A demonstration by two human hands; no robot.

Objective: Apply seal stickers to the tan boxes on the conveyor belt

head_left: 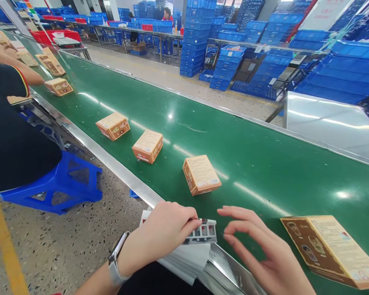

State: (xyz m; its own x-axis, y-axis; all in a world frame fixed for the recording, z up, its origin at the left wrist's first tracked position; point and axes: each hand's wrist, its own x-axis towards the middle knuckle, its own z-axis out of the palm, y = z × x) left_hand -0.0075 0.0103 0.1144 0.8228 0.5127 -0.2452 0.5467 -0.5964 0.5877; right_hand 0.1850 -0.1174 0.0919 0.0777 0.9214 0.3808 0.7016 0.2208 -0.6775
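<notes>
My left hand (pixel 169 223), with a watch on its wrist, is pinched closed at a sheet of small printed labels (pixel 204 231) above the near belt edge. Its fingers cover part of that sheet. White paper sheets (pixel 184 260) lie beneath it, over the metal edge. To the right, my right hand (pixel 255 241) is open, fingers curved and apart, with nothing visible between them. The closest brown and cream printed carton (pixel 201 174) sits on the belt just beyond my hands. Another larger-looking carton (pixel 332 250) lies to the right of my right hand.
A green conveyor belt (pixel 249 151) runs diagonally past me, carrying more cartons (pixel 147 145) toward the left. A co-worker (pixel 18 123) sits at left on a blue stool (pixel 64 180). Stacked blue crates (pixel 197 37) and a metal table (pixel 329 123) stand across the belt.
</notes>
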